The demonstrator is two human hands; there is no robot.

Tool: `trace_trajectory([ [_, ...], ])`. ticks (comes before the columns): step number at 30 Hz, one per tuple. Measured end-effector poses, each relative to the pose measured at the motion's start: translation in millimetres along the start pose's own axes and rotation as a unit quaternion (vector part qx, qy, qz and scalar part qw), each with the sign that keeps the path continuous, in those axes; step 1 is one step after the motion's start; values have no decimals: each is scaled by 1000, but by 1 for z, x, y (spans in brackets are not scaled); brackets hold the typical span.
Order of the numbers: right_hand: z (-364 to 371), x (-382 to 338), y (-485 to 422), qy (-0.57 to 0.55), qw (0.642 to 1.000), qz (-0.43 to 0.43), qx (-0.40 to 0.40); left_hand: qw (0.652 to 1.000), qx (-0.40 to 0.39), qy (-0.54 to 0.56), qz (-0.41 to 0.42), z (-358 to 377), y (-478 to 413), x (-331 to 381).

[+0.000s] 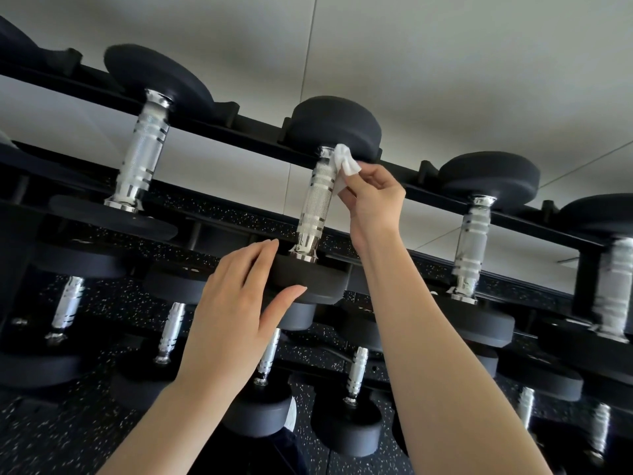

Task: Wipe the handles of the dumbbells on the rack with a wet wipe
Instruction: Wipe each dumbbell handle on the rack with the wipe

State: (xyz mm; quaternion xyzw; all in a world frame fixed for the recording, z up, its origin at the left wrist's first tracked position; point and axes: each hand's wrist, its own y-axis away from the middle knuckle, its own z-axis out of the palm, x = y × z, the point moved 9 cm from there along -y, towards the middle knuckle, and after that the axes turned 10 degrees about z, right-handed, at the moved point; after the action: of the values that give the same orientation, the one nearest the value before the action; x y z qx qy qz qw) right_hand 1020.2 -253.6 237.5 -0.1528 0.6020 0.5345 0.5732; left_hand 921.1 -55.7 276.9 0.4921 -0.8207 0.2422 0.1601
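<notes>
The wipe [346,162] is pinched between the thumb and curled fingers [356,181] of the right hand [373,197]. It is pressed against the upper right side of the handle [317,197], just beneath the far head [335,126]. The left hand [233,310] is held slack, its fingers [260,258] nearly straight and laid on the top of the near head [308,279], with the thumb set against the rim; nothing is grasped by it.

The dumbbell is seated in the middle of the top row of the rack [239,126], its far head cradled at the back rail and its near head at the front rail. Open room is left on both sides of the handle. The left neighbour [144,159] and the right neighbour [474,241] are kept well apart from it. Lower rows [171,330] are seen below, over a speckled floor [85,433].

The wipe is white, crumpled and small. The handle is bright chrome, knurled, with smooth bands ringed around it and flared collars at both ends.
</notes>
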Motion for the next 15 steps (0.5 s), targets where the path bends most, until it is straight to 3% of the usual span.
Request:
trace_trajectory([
  [5,2,11,-4,-33,996,52,-71,1000,6,1,4,0,-1,0],
  [15,-8,37,24,77,979,123,-144,1000,11,7,3,-1,-1,0],
])
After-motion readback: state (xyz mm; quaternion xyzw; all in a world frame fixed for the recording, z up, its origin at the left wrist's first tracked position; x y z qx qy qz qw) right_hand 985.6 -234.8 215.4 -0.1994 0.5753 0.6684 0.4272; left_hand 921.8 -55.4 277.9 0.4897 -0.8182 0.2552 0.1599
